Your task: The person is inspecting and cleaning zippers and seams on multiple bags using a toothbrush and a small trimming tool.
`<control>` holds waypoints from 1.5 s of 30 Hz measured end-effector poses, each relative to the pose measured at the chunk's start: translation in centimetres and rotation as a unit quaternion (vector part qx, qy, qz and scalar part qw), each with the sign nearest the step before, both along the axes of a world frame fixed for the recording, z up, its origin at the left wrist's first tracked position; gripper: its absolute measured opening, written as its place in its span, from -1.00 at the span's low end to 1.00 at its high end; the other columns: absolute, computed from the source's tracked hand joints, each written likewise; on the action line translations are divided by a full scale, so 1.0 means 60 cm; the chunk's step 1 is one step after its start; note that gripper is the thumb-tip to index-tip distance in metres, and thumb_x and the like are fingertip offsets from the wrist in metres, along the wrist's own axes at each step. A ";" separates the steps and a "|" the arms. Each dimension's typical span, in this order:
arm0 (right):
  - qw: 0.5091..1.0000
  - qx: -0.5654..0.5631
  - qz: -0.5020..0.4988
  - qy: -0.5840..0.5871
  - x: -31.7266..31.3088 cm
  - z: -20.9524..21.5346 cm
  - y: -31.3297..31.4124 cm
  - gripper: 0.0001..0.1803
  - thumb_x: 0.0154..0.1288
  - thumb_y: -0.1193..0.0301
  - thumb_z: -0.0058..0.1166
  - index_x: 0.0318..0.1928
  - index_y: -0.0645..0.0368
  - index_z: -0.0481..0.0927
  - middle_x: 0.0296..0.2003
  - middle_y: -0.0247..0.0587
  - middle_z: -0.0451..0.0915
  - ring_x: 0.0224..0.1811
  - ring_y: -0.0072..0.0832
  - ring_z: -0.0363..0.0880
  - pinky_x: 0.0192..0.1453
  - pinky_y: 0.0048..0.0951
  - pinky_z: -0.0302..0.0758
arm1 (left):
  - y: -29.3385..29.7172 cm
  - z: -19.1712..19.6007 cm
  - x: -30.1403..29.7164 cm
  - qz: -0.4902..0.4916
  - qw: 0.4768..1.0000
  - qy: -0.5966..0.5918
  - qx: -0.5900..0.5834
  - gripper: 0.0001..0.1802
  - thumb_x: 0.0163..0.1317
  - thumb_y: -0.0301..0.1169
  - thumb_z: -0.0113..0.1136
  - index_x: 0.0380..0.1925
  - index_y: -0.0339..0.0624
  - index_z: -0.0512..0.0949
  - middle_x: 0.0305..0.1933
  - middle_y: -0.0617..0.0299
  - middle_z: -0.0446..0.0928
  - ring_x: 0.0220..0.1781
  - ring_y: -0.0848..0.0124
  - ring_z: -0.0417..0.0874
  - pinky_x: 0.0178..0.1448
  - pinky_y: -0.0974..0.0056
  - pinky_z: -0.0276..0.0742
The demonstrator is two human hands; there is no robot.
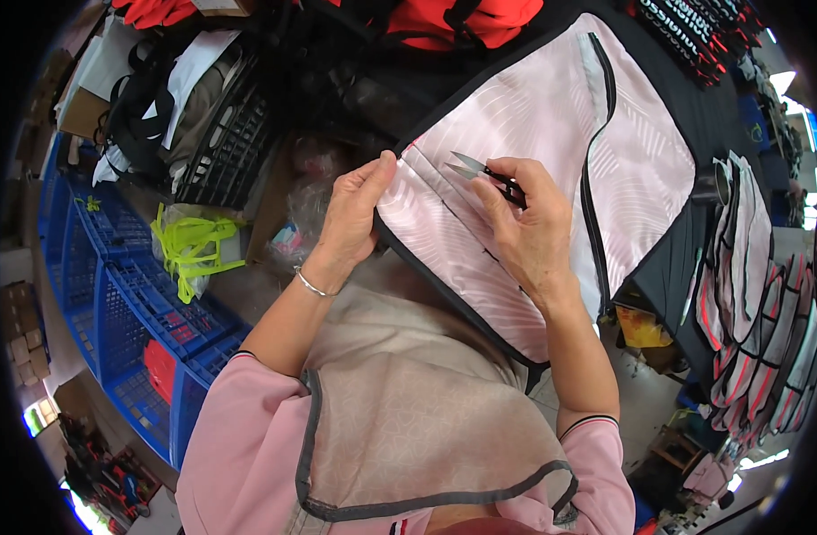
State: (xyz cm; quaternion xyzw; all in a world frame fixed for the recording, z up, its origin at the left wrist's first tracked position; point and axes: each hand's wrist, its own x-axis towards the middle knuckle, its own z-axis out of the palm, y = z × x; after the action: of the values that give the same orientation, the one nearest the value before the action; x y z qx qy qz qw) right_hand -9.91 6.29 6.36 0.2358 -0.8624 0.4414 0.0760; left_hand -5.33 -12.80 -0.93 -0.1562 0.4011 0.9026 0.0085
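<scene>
A pale pink fabric panel (pixel 524 116) with black edging lies across the dark table in front of me, partly hanging toward my lap. A black zipper (pixel 594 178) runs down its right part. My left hand (pixel 359 201) pinches the panel's left edge between thumb and fingers, near a small red mark. Over the middle of the panel, my right hand (pixel 529 218) holds small scissors (pixel 480 169) with black handles. Their blades are parted and point left, above a dark seam line. Whether the blades touch the fabric I cannot tell.
Left of me stand blue plastic crates (pixel 132 330) and a black basket (pixel 226 134) full of straps and cloth. A neon-yellow tied bundle (pixel 194 245) sits near them. Red fabric (pixel 466 20) lies at the back; pink panels with dark edging (pixel 756 330) hang at the right.
</scene>
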 end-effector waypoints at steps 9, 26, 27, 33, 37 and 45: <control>0.986 0.074 0.053 0.142 -0.009 -0.011 -0.035 -0.78 0.05 0.42 0.31 -0.31 0.17 0.56 -0.41 -0.26 0.52 -0.36 -0.31 0.53 -0.30 -0.35 0.46 | 0.011 -0.002 0.003 -0.003 0.998 -0.018 0.052 -0.58 0.40 -0.10 0.05 -0.21 -0.28 0.64 -0.22 0.25 0.66 -0.23 0.54 0.64 -0.09 0.39 0.55; 0.955 0.174 0.030 0.236 -0.008 -0.023 -0.056 -0.79 0.02 0.39 0.32 -0.33 0.11 0.57 -0.39 -0.33 0.58 -0.37 -0.38 0.54 -0.33 -0.40 0.45 | 0.018 0.002 0.007 0.029 0.999 -0.011 0.025 -0.56 0.41 -0.09 0.02 -0.31 -0.26 0.64 -0.31 0.29 0.65 -0.32 0.60 0.59 -0.17 0.45 0.50; 0.954 0.177 0.029 0.239 -0.007 -0.022 -0.057 -0.80 0.02 0.39 0.32 -0.34 0.11 0.57 -0.39 -0.33 0.58 -0.37 -0.38 0.55 -0.33 -0.39 0.45 | 0.018 0.001 0.007 0.029 0.999 -0.012 0.025 -0.56 0.41 -0.09 0.02 -0.31 -0.26 0.64 -0.31 0.29 0.65 -0.32 0.60 0.59 -0.17 0.45 0.50; 0.951 0.145 0.032 0.271 -0.014 -0.039 -0.051 -0.81 0.04 0.37 0.29 -0.42 0.10 0.52 -0.44 -0.36 0.50 -0.41 -0.41 0.48 -0.37 -0.41 0.38 | 0.018 -0.001 0.006 0.036 0.998 -0.037 0.025 -0.56 0.41 -0.08 0.02 -0.32 -0.25 0.64 -0.33 0.31 0.65 -0.34 0.61 0.58 -0.19 0.46 0.49; 0.999 -0.012 -0.034 0.000 -0.010 -0.045 -0.012 -0.83 0.11 0.47 0.29 -0.33 0.24 0.57 -0.43 -0.24 0.56 -0.41 -0.40 0.56 -0.31 -0.46 0.48 | 0.009 0.001 0.016 -0.016 1.000 0.006 -0.018 -0.62 0.41 -0.18 0.04 -0.09 -0.31 0.58 -0.17 0.27 0.63 -0.15 0.58 0.57 0.00 0.44 0.47; 0.995 -0.085 -0.027 -0.055 0.018 -0.049 0.007 -0.80 0.10 0.50 0.32 -0.26 0.27 0.59 -0.40 -0.19 0.57 -0.39 -0.43 0.61 -0.28 -0.50 0.52 | 0.034 0.014 0.028 0.081 0.989 -0.020 -0.122 -0.61 0.33 -0.24 0.19 0.04 -0.25 0.45 -0.14 0.32 0.56 -0.12 0.61 0.51 0.02 0.46 0.43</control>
State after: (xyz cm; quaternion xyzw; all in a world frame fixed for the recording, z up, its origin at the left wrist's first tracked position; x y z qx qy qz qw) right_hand -8.84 6.73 3.44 0.1807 -0.8308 0.5231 0.0595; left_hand -3.64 -10.77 -0.09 -0.2059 0.4938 0.8414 -0.0756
